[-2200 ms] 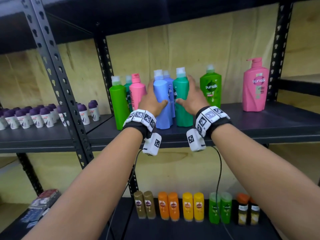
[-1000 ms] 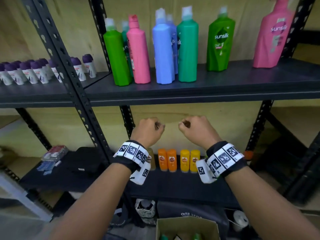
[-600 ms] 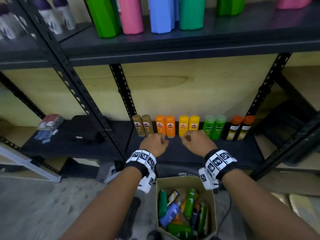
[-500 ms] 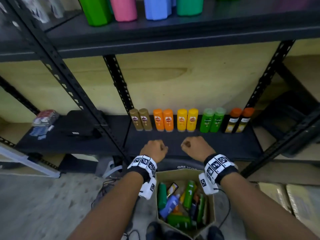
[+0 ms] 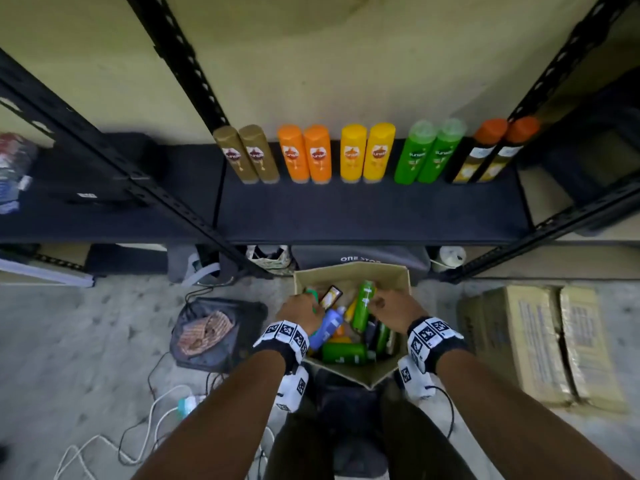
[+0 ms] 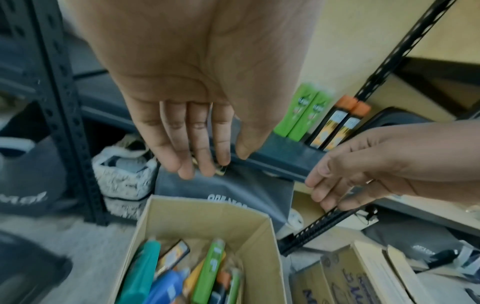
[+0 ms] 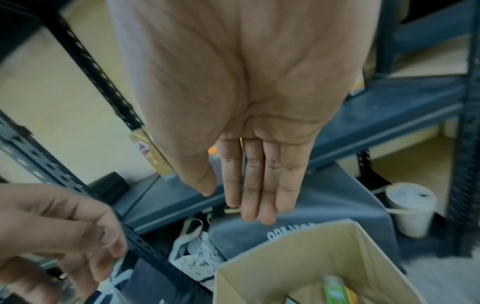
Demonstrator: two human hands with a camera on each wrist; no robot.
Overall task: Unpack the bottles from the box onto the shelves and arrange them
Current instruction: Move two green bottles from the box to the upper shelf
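An open cardboard box (image 5: 388, 275) stands on the floor below the lower shelf, holding several loose bottles. Among them are a light green bottle (image 5: 363, 303), a blue bottle (image 5: 327, 327) and a dark green one (image 5: 344, 353) lying flat. My left hand (image 5: 301, 308) hovers over the box's left side and my right hand (image 5: 391, 306) over its right side. In the left wrist view the left hand (image 6: 221, 162) has straight fingers and holds nothing above the box (image 6: 202, 205). Seen from the right wrist, the right hand (image 7: 233, 201) is likewise flat and empty over the box (image 7: 298, 246).
The lower shelf (image 5: 374, 209) carries pairs of gold, orange, yellow, green and dark bottles along its back. Sealed cartons (image 5: 540, 344) lie on the floor to the right. A black bag (image 5: 214, 330) and white cables (image 5: 156, 410) lie left. A grey bag (image 5: 360, 256) sits behind the box.
Both hands left the bottles on the upper shelf and came down past the lower shelf to just over the box. Their curled fingers have straightened.
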